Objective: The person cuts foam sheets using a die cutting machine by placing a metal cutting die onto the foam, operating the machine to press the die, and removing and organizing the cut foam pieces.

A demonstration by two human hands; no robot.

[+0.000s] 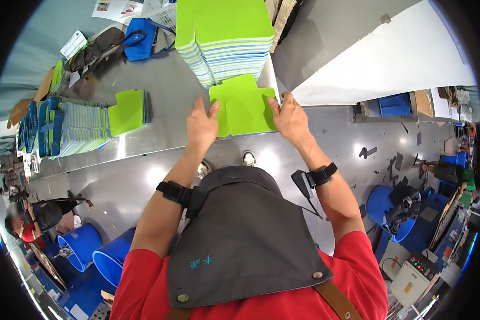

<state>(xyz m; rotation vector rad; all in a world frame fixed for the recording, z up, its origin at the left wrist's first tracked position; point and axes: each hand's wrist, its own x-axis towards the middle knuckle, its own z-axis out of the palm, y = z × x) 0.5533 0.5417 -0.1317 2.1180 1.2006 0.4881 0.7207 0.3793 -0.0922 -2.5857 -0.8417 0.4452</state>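
A green die-cut sheet (248, 109) lies at the front edge of the metal table, just before a tall stack of green, white and blue sheets (232, 32). My left hand (204, 121) is at the sheet's left side, fingers apart, its thumb by the edge. At the right side is my right hand (290, 116), thumb at the sheet's edge and fingers spread. Whether more sheets lie under the green one is hard to tell. Further left, a row of similar sheets (85, 125) leans on edge, with a green one (127, 113) at its right end.
Blue bag (140, 40) and dark bag (98, 48) sit at the table's back left. A white panel (389, 58) stands on the right. Blue bins (80, 246) are on the floor. One person (42, 213) is far left, another (453, 175) far right.
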